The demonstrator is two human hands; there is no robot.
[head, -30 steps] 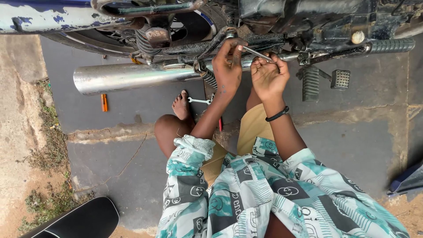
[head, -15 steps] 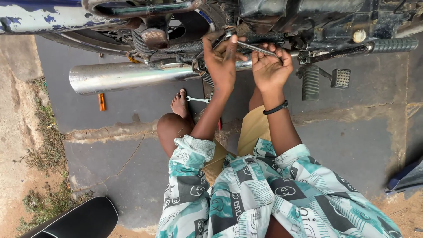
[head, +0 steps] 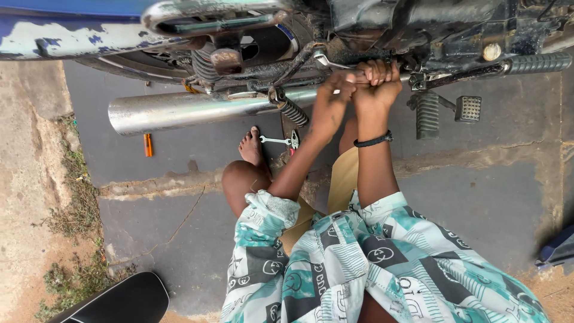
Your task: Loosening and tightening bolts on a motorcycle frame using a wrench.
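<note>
Both hands meet under the motorcycle frame point(head: 454, 30), just above the chrome exhaust pipe point(head: 197, 109). The left hand point(head: 332, 98) and right hand point(head: 376, 81) are closed together around the shaft of a metal wrench point(head: 326, 60), whose ring end pokes up toward the engine parts. A second spanner point(head: 274, 140) lies on the concrete floor point(head: 478, 197) beside the bare foot point(head: 251, 146), near an orange tool point(head: 147, 145).

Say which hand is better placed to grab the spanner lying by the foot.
Probably the left hand: both hands clasp the wrench under the motorbike, but it sits lower, nearer the spare spanner by the foot than the right hand.
</note>
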